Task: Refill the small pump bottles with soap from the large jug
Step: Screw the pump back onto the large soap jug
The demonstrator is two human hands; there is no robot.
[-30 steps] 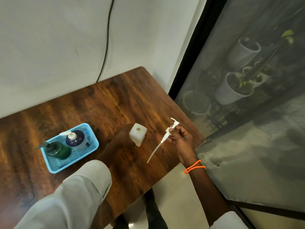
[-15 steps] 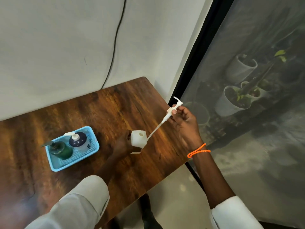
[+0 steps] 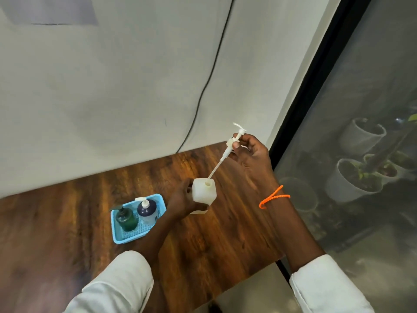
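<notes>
A white square bottle (image 3: 204,193) with an open neck stands on the wooden table (image 3: 225,240). My left hand (image 3: 181,201) grips its left side. My right hand (image 3: 250,152) pinches a white pump head (image 3: 235,137) up and to the right of the bottle; the pump's long dip tube (image 3: 217,164) slants down with its tip at the bottle's neck. To the left, a blue mesh tray (image 3: 117,238) holds a green pump bottle (image 3: 126,219) and a dark blue pump bottle (image 3: 146,210), both with pumps on. No large jug is in view.
A white wall with a black cable (image 3: 203,91) backs the table. To the right are a black door frame (image 3: 316,75) and a glass pane with white plant pots (image 3: 352,179) behind it. The table's right edge lies under my right forearm.
My right hand has lifted the pump from low over the table to above the bottle, bringing the tube's tip to the neck. My left hand kept holding the bottle.
</notes>
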